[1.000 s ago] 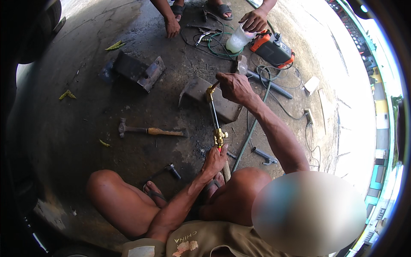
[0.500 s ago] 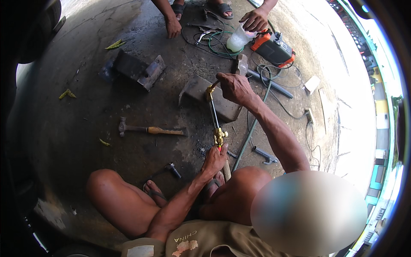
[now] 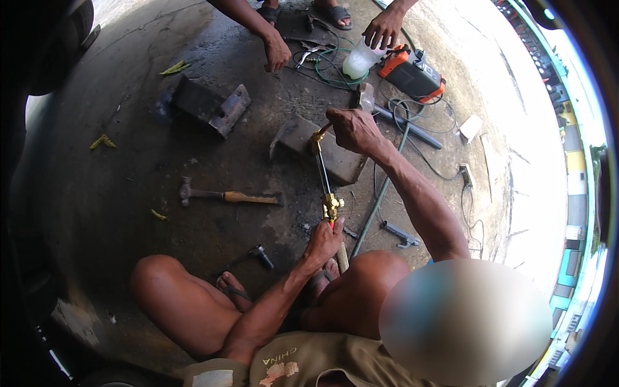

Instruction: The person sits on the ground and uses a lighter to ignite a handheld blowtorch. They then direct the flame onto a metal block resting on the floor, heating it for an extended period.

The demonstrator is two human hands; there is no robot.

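A brass cutting torch (image 3: pixel 325 174) rises away from me across the middle of the view. Its lower end, by the red-collared valve fittings, sits in my closed left hand (image 3: pixel 322 240). My right hand (image 3: pixel 353 133) is closed at the far end, its fingertips around the copper-coloured nozzle; what lies inside the fist is hidden. Behind the torch, a rusty steel box-shaped piece (image 3: pixel 342 158) lies on the ground. To the left lies a ball-peen hammer (image 3: pixel 229 196) with a wooden handle. Nearer my feet is a dark bolt-like piece (image 3: pixel 262 256).
A second steel bracket (image 3: pixel 209 106) lies at far left. At far right are a sledgehammer (image 3: pixel 406 122), an orange-and-black welding machine (image 3: pixel 412 76) and tangled cables. Another person's hand (image 3: pixel 384 29) rests on a whitish plastic container (image 3: pixel 362 59); their other hand (image 3: pixel 277 53) hangs nearby. A green hose (image 3: pixel 380 197) crosses the ground.
The other person's hand on the left has shifted right and slightly down. My hands and the torch hold almost the same place.
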